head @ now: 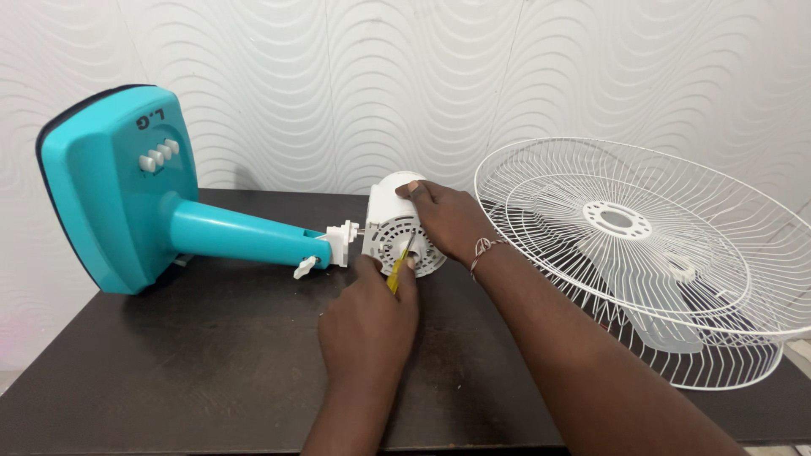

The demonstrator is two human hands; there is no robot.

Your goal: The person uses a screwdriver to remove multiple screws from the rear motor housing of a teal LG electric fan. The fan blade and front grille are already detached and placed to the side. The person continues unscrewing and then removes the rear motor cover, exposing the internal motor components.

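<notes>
Here: one white fan motor housing point(395, 226), lying on its side on a dark table point(211, 363), joined to the neck of a turquoise fan stand point(127, 190) laid flat. Right hand point(448, 219): fingers curled over the housing's top and rear, steadying it. Left hand point(367, 325): fist closed around a yellow-handled screwdriver point(399, 266), tip set against the housing's vented back face. Beside the right forearm: white wire fan guard point(642, 253), resting on the table's right end, with pale blades partly visible beneath.
</notes>
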